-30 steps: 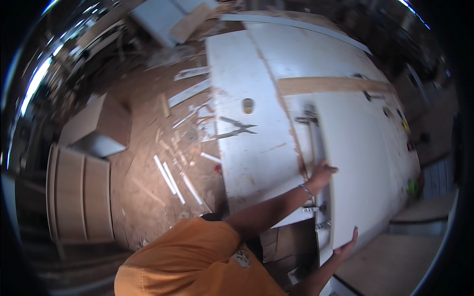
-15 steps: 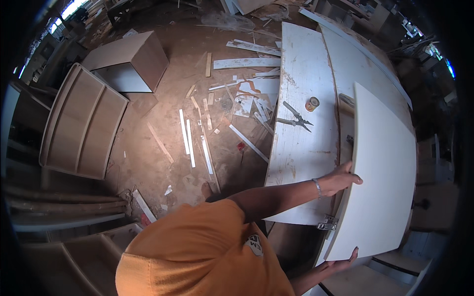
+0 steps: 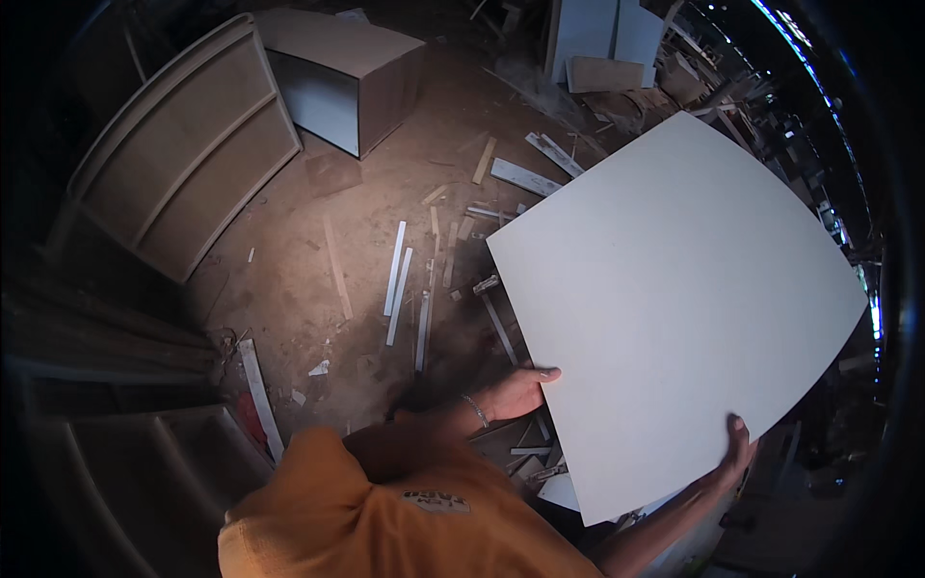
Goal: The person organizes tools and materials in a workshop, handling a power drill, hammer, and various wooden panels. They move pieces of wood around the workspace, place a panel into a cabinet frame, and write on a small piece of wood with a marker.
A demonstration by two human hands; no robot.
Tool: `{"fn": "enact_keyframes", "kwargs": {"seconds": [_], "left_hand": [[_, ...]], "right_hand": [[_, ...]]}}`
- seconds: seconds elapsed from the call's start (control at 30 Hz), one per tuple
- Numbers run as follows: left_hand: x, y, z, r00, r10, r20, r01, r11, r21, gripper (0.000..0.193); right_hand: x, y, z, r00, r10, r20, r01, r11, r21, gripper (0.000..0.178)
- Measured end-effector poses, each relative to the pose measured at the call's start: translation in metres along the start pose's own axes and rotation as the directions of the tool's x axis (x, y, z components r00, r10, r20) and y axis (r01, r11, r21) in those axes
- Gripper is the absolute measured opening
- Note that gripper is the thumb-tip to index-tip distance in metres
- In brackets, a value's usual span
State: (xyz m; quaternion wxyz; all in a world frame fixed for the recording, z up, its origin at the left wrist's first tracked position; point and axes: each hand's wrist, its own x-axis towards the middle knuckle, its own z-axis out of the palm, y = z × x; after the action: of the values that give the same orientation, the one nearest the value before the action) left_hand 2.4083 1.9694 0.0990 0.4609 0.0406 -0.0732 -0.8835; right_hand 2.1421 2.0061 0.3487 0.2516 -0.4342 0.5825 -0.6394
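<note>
A large white cabinet door is lifted in front of me, its broad plain face turned up to my view. My left hand grips its left edge, thumb on the face and fingers out of sight underneath. On the lower right edge my right hand is closed around the door, with the thumb over the face. A metal hinge sticks out past the left edge, above my left hand. The door hides what lies behind it.
Wooden strips and scraps litter the brown floor. At the upper left stand a box-shaped cabinet and a framed panel leaning beside it. Another wooden frame lies at the lower left. Boards stand at the back.
The door has swung left and tipped so its face shows more fully. Both hands still hold it. My view has turned, and the door now covers the bench with pliers and a small can.
</note>
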Motion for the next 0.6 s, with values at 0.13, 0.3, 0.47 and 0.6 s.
{"fn": "enact_keyframes", "kwargs": {"seconds": [0.13,0.3,0.47,0.6], "left_hand": [[-0.025,0.052,-0.072,0.988,0.08,-0.135,-0.109,0.968,-0.227,0.046],[-0.022,0.135,-0.107,0.942,-0.222,-0.251,0.231,0.973,0.003,0.07],[-0.055,0.283,-0.164,0.905,0.226,-0.361,-0.041,0.891,0.453,0.078],[-0.069,0.411,-0.086,0.668,0.416,-0.617,-0.325,0.909,0.261,0.075]], "right_hand": [[0.006,0.003,0.155,0.947,-0.024,0.32,0.068,0.99,-0.127,0.046],[0.021,-0.024,0.318,0.756,0.002,0.654,0.117,0.983,-0.139,0.03],[0.029,-0.003,0.45,0.48,0.008,0.877,0.247,0.958,-0.144,0.027],[0.005,0.052,0.569,0.11,0.068,0.992,0.442,0.89,-0.11,0.037]]}}
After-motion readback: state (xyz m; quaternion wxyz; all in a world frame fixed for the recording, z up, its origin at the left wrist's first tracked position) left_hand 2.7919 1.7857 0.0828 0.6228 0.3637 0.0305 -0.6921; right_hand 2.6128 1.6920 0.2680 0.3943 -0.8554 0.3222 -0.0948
